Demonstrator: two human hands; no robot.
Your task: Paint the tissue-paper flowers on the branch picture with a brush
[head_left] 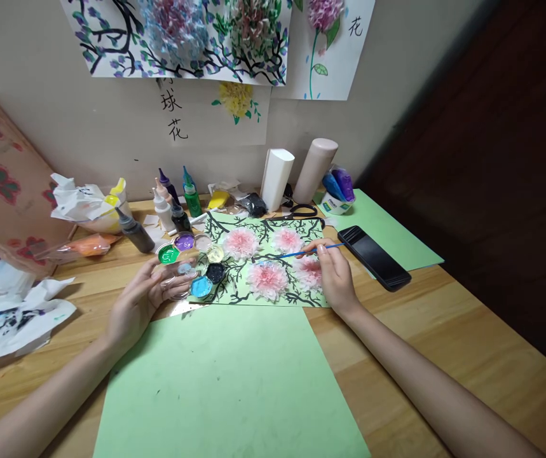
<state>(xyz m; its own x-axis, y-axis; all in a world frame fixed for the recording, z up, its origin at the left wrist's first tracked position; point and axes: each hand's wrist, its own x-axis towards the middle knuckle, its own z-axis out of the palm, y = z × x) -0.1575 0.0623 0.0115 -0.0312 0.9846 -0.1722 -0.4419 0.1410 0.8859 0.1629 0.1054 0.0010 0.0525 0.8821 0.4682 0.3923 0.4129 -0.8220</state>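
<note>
**Between two hands, a painted sheet (237, 277) crossed partway by a brush (296, 254)**

Nearest the body, a plain green sheet (234, 381) is laid on the wooden table (444, 331). Just beyond it the painted sheet is set, its long axis running left to right. Its right end is partly covered by the right hand (334, 277), the nearer of the two. The left hand (132, 299) is placed short of the left end; a paint palette (201, 286) is gripped in it, and that end is overlapped by the palette in view. Among the four pink flowers (267, 280) the brush is pointed leftward, roughly toward the palette, pinched in the right hand. Whether the paper is touched by the brush tip (254, 260) cannot be told.
</note>
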